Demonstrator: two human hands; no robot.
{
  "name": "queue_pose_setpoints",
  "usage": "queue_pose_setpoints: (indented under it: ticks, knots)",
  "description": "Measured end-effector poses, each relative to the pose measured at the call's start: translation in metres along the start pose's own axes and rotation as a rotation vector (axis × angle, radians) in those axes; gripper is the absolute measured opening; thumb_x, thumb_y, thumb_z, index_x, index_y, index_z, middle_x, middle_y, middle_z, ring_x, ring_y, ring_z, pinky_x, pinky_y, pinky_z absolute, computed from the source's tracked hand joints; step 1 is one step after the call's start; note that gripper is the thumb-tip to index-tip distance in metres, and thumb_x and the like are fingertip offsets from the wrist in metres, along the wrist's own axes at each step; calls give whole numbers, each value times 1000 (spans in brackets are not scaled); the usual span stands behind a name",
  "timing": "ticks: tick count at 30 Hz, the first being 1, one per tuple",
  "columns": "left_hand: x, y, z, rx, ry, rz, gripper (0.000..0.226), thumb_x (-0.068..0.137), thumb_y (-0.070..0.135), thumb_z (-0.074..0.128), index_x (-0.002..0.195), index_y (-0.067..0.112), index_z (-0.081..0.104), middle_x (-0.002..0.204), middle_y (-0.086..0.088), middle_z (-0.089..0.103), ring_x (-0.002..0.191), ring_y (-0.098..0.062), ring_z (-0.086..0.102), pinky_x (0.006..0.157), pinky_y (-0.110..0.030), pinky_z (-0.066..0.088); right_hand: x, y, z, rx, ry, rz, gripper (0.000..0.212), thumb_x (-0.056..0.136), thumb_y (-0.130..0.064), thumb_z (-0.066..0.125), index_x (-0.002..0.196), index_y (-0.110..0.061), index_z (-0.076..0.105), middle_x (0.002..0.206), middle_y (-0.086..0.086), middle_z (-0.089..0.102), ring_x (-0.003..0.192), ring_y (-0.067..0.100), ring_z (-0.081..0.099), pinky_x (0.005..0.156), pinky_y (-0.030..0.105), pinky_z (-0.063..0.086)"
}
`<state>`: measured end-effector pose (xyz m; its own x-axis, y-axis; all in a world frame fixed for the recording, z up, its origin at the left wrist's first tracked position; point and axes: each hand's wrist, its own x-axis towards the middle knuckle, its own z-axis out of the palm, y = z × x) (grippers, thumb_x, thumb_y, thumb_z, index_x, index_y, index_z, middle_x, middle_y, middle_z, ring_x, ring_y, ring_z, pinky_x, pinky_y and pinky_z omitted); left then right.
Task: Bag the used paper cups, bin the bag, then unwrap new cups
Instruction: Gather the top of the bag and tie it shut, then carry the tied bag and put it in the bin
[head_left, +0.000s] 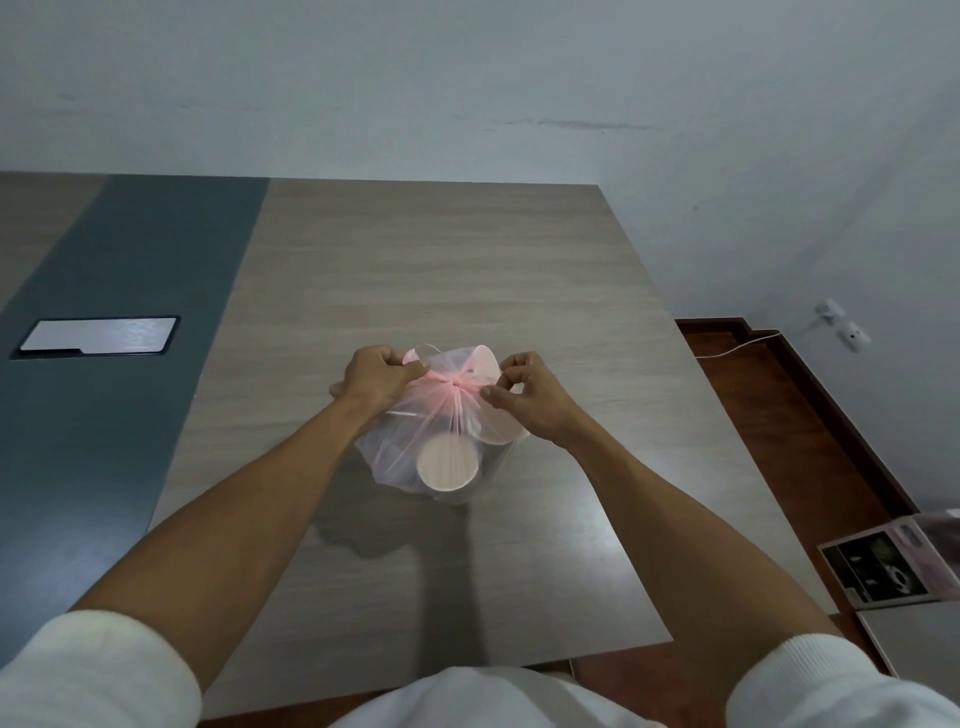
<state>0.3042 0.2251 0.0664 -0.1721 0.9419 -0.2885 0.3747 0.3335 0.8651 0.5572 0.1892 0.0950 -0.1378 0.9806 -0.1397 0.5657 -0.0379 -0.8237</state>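
A thin pink see-through plastic bag (415, 441) stands on the wooden table (467, 270), bulging with several paper cups; one cup's (448, 464) round end faces me through the plastic. The bag's top is gathered into a knot (456, 384) with two handle loops sticking up behind it. My left hand (371, 384) pinches the bag's left handle strand beside the knot. My right hand (530, 400) pinches the right strand between thumb and forefinger. Both hands pull outward from the knot.
A grey strip (130, 322) runs down the table's left with a silver cable hatch (98, 335) set in it. Right of the table are a brown floor, wall sockets (841, 325) with a white cable, and a printed box (893, 566) lined with pink plastic.
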Motion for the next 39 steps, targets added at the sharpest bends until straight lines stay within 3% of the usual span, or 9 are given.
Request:
queue_pose_setpoints:
  ticks: [4, 6, 10, 13, 15, 18, 21, 25, 39]
  knots:
    - [-1, -13, -11, 87, -8, 59, 45, 56, 77, 72, 79, 40, 79, 97, 15, 79, 102, -21, 73, 103, -55, 53, -3, 10, 6, -31, 71, -42, 28, 86, -36, 80, 74, -17, 63, 120, 4, 52, 111, 15, 53, 91, 27, 42]
    - [-7, -20, -14, 114, -1, 88, 47, 61, 76, 67, 83, 36, 77, 107, 14, 76, 105, -21, 70, 103, -55, 52, -6, 20, 12, -39, 127, -15, 31, 83, -40, 82, 89, -19, 61, 121, 3, 50, 112, 16, 52, 96, 33, 47]
    - [-29, -29, -12, 118, 60, 52, 80, 75, 59, 75, 145, 25, 56, 151, -7, 47, 133, -32, 54, 114, -55, 43, -17, 31, 28, 64, 139, 196, 108, 75, -59, 82, 155, -14, 25, 160, 6, 23, 145, 28, 34, 118, 48, 37]
    - [-47, -31, -5, 6, 124, -68, 100, 92, 53, 72, 167, 16, 17, 171, -15, 14, 153, -36, 32, 123, -49, 34, -23, 33, 34, 328, 127, 351, 130, 72, -68, 79, 163, -23, -4, 169, 1, 9, 151, 31, 26, 116, 50, 36]
    - [-55, -38, 2, -130, 149, -168, 106, 93, 58, 68, 168, 18, 5, 174, -14, 5, 156, -36, 28, 123, -46, 31, -27, 34, 40, 467, 86, 459, 123, 71, -76, 73, 162, -31, 3, 166, 0, 22, 145, 36, 37, 109, 60, 41]
    - [-62, -46, 11, -354, 94, -292, 123, 77, 74, 74, 166, 26, 4, 169, -10, 24, 146, -33, 42, 118, -51, 40, -34, 39, 50, 625, 10, 506, 91, 75, -79, 66, 150, -42, 30, 152, -3, 45, 130, 33, 49, 102, 69, 43]
    - [-71, -47, 20, -495, -1, -307, 92, 84, 61, 75, 152, 26, 23, 138, -3, 52, 110, -22, 62, 91, -47, 58, -40, 40, 59, 736, -35, 494, 64, 86, -67, 65, 143, -49, 40, 145, -7, 53, 128, 30, 52, 100, 66, 47]
    - [-73, -39, 31, -467, 8, -157, 65, 87, 41, 70, 140, 19, 37, 134, -11, 59, 104, -22, 64, 80, -38, 56, -48, 39, 61, 822, 19, 448, 46, 98, -48, 55, 142, -44, 43, 139, -5, 59, 123, 27, 57, 97, 57, 53]
    - [-80, 32, 122, -480, -160, 137, 62, 81, 33, 66, 139, 19, 51, 135, -9, 65, 122, -29, 64, 108, -48, 52, -103, 57, -40, 844, 327, 220, 58, 89, -48, 52, 145, -39, 41, 131, -5, 63, 114, 17, 63, 71, 28, 59]
